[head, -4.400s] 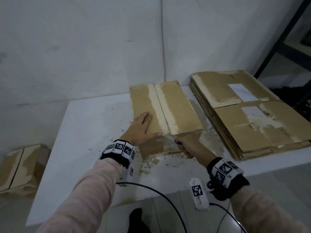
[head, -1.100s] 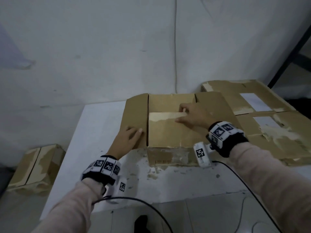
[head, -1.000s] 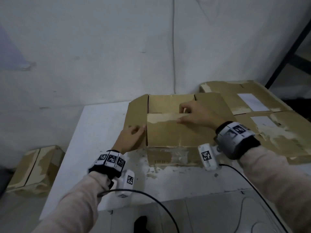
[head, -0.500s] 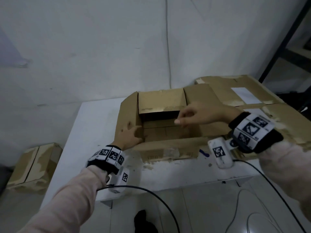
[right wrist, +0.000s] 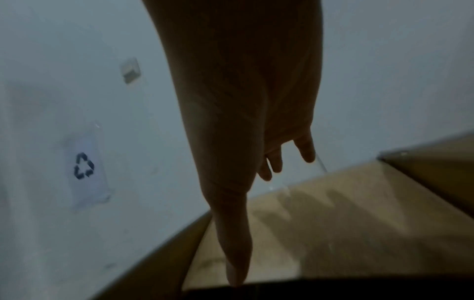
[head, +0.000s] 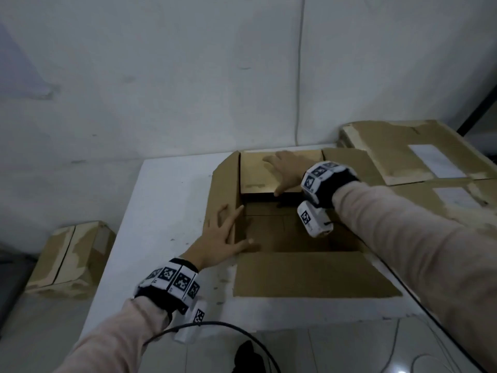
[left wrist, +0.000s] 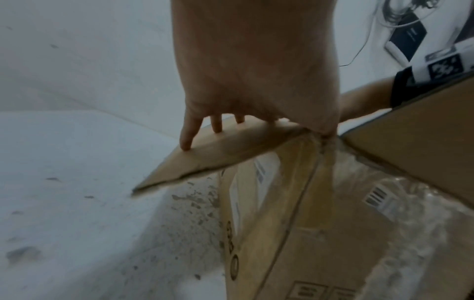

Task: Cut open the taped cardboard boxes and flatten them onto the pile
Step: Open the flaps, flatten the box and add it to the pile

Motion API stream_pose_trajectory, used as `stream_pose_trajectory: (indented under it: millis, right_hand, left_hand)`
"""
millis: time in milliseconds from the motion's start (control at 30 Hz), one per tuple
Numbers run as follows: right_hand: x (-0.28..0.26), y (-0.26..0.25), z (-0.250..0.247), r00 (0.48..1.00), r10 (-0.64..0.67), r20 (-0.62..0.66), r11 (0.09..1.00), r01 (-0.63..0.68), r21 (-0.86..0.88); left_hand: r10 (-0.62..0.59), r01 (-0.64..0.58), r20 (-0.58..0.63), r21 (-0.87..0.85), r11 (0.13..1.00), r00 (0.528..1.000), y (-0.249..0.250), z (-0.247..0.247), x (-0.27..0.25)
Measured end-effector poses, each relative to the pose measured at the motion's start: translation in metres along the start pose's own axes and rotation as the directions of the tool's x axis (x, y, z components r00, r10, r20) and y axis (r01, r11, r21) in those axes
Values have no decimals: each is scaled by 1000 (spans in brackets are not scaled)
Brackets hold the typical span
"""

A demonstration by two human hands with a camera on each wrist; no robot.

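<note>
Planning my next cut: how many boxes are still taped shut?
1: a taped box on the floor left of the table. Others may be out of view.

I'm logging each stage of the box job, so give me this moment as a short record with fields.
box: open box on the white table, all four flaps folded out
left hand: left hand flat on the left flap
right hand: right hand flat on the far flap
pile: flattened pile on the right
elsewhere: a taped box on the floor, left
</note>
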State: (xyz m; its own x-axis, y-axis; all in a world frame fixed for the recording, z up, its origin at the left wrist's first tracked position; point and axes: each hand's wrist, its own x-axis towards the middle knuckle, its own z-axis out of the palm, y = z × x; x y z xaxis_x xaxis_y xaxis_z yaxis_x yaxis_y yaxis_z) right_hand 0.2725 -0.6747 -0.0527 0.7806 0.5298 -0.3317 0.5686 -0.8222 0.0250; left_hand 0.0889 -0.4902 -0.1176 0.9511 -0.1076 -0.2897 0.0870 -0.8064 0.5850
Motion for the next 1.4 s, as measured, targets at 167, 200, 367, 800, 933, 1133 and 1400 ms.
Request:
stream_pose_trajectory:
  millis: [167, 200, 367, 800, 933, 1133, 1400]
  right_hand:
    - [28, -12, 44, 995, 78, -60, 960, -91, -264]
    - [29, -13, 45, 992, 57, -109, 934, -91, -346]
    - [23, -1, 1, 997, -51, -53, 980, 40, -196]
    - [73, 58, -1, 877, 389, -284, 914, -405, 1]
    - [82, 63, 3, 931, 365, 26, 918, -364, 159]
    - [81, 82, 2, 940, 339, -27, 891, -312, 330]
    - [4, 139, 19, 899, 431, 85, 860, -437, 265]
  left_hand:
    - [13, -13, 97, 7, 1000, 995, -15, -26, 25]
    - [7, -8, 118, 4, 1000, 993, -17, -33, 31]
    - [14, -16, 237, 8, 1000, 972, -16, -56, 55]
    - [114, -92, 269, -94, 991, 956, -27, -56, 70]
    - [129, -98, 260, -130, 987, 957, -30, -55, 71]
    - [133, -99, 233, -152, 983, 963, -29, -51, 67]
    - [85, -56, 180, -158, 986, 980, -20, -46, 53]
